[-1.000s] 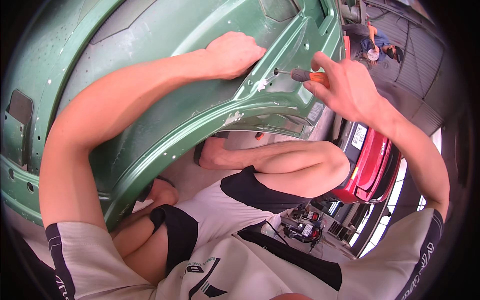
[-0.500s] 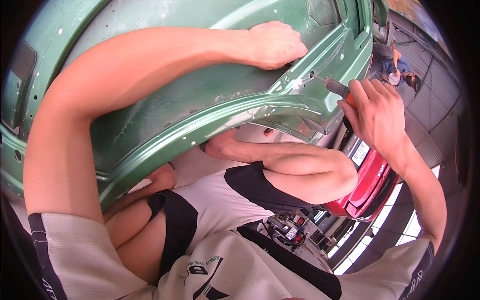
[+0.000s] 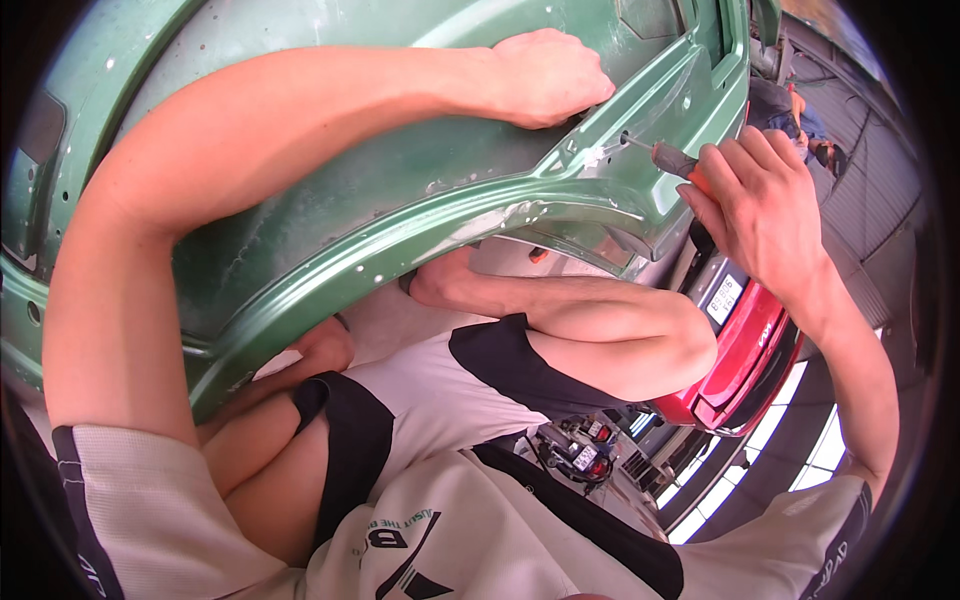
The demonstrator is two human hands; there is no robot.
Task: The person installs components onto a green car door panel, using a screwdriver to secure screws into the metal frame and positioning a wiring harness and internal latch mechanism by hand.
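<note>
Above my bent legs is a green painted metal panel (image 3: pixel 420 205) with curved ribs, small holes and chipped paint. My left hand (image 3: pixel 548 82) lies near its upper right, beside the raised rib, with fingers curled under; what they hold, if anything, is hidden. My right hand (image 3: pixel 755 200) is closed on an orange-and-grey screwdriver (image 3: pixel 670 160). The screwdriver's thin shaft reaches a small hole in the panel, a short way to the right of and below my left hand.
At the far right another person (image 3: pixel 815 135) in blue holds something partly hidden. A red car (image 3: pixel 720 385) stands behind my right arm and knee. Parked motorcycles (image 3: pixel 585 455) show at the lower middle. A small orange object (image 3: pixel 537 255) lies on the floor beyond my foot.
Both hands and the panel shifted up and right in view since a second ago. In the last half second my right hand rose slightly, still gripping the screwdriver at the hole.
</note>
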